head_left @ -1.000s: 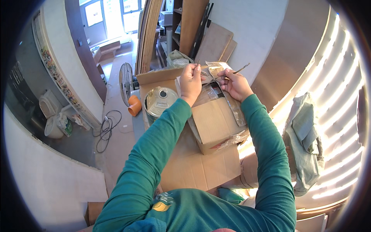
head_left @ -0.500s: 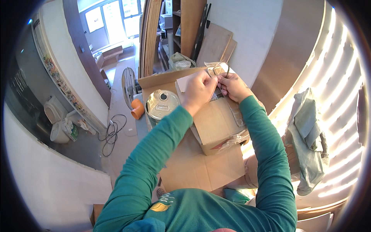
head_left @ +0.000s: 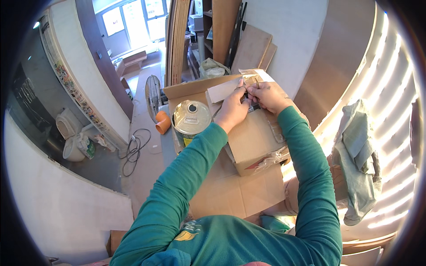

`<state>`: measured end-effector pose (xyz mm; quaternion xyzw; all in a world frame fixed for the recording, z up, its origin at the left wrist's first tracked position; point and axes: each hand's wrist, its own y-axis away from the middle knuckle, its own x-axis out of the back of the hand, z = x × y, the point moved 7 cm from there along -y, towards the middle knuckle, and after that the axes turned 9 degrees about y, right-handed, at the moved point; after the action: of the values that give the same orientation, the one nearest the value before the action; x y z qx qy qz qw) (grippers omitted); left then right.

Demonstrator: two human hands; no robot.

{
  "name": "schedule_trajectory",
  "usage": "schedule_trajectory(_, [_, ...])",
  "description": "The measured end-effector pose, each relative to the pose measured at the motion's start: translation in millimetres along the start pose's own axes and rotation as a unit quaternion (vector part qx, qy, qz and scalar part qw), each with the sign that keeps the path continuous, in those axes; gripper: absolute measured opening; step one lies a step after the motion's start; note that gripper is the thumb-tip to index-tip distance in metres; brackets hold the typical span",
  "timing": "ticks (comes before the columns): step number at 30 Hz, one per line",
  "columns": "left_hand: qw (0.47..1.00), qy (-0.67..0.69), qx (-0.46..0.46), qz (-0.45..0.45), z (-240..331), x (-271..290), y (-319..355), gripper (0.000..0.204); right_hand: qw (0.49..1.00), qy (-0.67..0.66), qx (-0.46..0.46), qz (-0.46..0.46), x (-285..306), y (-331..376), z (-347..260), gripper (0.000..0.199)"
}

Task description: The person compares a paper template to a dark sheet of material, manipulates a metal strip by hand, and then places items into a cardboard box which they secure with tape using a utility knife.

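Note:
My left hand (head_left: pixel 234 108) and my right hand (head_left: pixel 270 98) meet fingertip to fingertip over an opened cardboard box (head_left: pixel 253 137). Both hands have their fingers pinched together. What sits between them is small and mostly covered by the fingers, too small to name. A thin dark sliver shows by the right fingers. Beyond the hands, a raised box flap with clear tape (head_left: pixel 254 75) catches the light. Left of my left forearm stands a round metal can (head_left: pixel 191 116) with a dark hole in its lid.
An orange pipe elbow (head_left: pixel 163 122) and a standing fan (head_left: pixel 153 95) are left of the can. A black cable (head_left: pixel 133 153) lies coiled on the floor. Wooden boards (head_left: pixel 250 48) lean on the back wall. Grey-green cloth (head_left: pixel 355 159) hangs at the right.
My left hand has dropped a little and turned, its fingers now bent closer to the right fingertips. The view has shifted slightly, so the room sits a bit farther right.

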<state>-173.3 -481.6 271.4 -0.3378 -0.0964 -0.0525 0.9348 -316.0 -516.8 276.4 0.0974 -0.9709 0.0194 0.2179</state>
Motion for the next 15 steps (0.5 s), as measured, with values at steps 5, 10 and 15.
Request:
schedule_trajectory(5, [0.993,0.032,0.101,-0.057,-20.1,10.9,-22.3,0.022,0.998,-0.06,0.007,-0.001,1.8,3.4,-6.4,0.024])
schedule_trajectory(10, [0.936,0.227,0.258,-0.077,-22.7,20.7,-29.2,0.025,0.985,-0.144,0.017,0.092,17.1,4.4,-15.5,0.026])
schedule_trajectory(15, [0.928,0.235,0.284,-0.058,-28.2,36.8,-22.6,0.032,0.986,-0.106,-0.005,0.128,33.9,2.8,-11.0,0.037])
